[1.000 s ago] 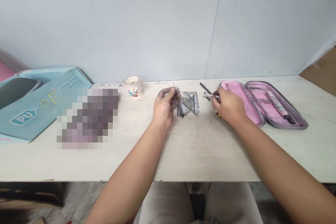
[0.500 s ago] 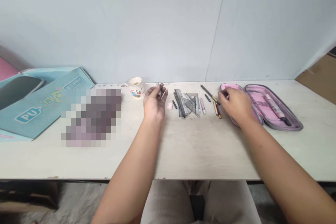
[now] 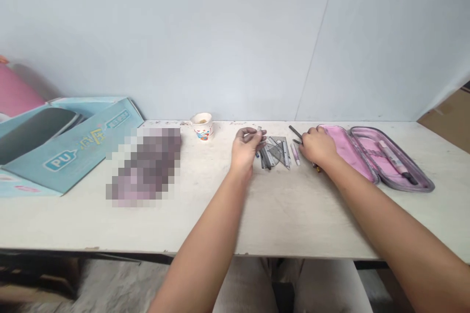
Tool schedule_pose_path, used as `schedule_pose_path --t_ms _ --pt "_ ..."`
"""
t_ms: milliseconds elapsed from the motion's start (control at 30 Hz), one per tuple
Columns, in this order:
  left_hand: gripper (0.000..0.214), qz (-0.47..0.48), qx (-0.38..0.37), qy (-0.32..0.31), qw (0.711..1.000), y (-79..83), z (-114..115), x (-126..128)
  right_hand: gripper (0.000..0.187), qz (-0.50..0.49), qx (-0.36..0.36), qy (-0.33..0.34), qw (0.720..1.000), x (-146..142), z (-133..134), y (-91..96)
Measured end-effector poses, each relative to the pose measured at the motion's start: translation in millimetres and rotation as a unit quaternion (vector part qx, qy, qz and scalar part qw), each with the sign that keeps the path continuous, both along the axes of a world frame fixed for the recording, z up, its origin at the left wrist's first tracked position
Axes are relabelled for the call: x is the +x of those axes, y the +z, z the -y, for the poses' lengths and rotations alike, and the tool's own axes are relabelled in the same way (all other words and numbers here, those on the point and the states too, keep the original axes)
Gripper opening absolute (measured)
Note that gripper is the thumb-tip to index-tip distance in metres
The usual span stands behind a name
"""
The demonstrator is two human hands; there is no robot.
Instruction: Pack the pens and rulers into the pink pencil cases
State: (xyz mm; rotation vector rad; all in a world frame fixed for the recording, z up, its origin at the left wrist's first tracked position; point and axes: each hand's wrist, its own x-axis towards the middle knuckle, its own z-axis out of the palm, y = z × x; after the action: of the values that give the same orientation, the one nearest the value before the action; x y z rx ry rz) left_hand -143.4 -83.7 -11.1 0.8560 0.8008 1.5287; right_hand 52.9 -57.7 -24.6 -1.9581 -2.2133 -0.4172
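Clear set squares (image 3: 278,151) and dark rulers (image 3: 265,160) piled flat; pale pink pen (image 3: 295,154) just beside; pink pencil case (image 3: 347,146) lying open to right.

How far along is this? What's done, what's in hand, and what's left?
Done: the rulers and set squares lie piled on the table. In hand: the left hand pinches a small item; the right hand is over a dark pen. Left: a marker remains in the open pink pencil case.

L hand (image 3: 245,149), R hand (image 3: 318,146): bare, no gloves, fingers slim, nails too small to make out. L forearm (image 3: 205,234), R forearm (image 3: 396,215): bare, wrist to lower frame edge, smooth, tapering to wrist. Trousers (image 3: 246,288): pale beige, soft-looking, fine vert. ribbing, prob. corduroy, covering both thighs, dark gap betw. legs.
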Motion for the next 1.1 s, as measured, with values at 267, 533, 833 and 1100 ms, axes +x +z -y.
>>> schedule_pose_path --t_ms 267,533,833,1100 --pt "0.018 -0.21 0.07 -0.035 0.974 -18.2 -6 12 0.021 -0.393 0.06 0.137 0.907 -19 30 18.3" --pt "0.027 -0.423 0.139 -0.009 0.896 -25.1 -6 11 0.019 -0.341 0.065 0.223 0.911 -20 42 8.7" --pt "0.026 -0.482 0.184 -0.065 0.854 -19.0 12 26 0.019 -0.4 0.119 0.194 0.888 -16 45 10.3" --pt "0.025 -0.418 0.152 -0.072 0.893 -23.3 17 30 0.039 -0.323 0.184 0.204 0.905 -36 49 -8.6"
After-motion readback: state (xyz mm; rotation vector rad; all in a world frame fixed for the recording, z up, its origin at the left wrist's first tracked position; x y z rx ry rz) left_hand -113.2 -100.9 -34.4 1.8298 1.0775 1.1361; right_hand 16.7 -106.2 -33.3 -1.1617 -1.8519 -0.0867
